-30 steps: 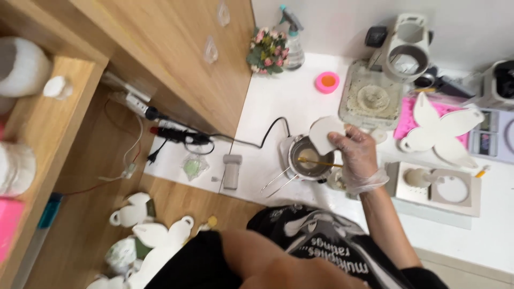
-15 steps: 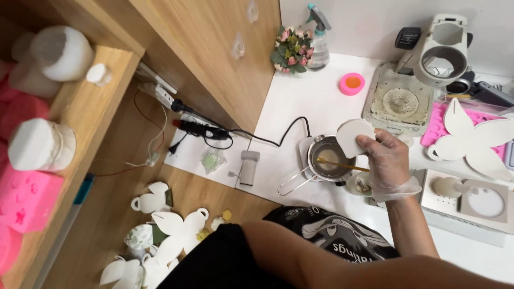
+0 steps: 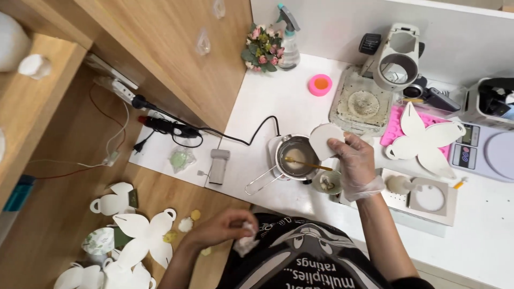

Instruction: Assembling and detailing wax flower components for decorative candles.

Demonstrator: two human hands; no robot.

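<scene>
So, gloved right hand point(image 3: 354, 167) pinching a white disc point(image 3: 323, 140) over the small metal pot point(image 3: 296, 158) on the white counter point(image 3: 278, 101), left hand point(image 3: 225, 227) closed around a crumpled white wad point(image 3: 245, 242) near the person's lap.

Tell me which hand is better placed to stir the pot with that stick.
Probably the right hand: it hovers beside the metal pot and stick, holding a white disc. The left hand is low, clutching something white.
</scene>
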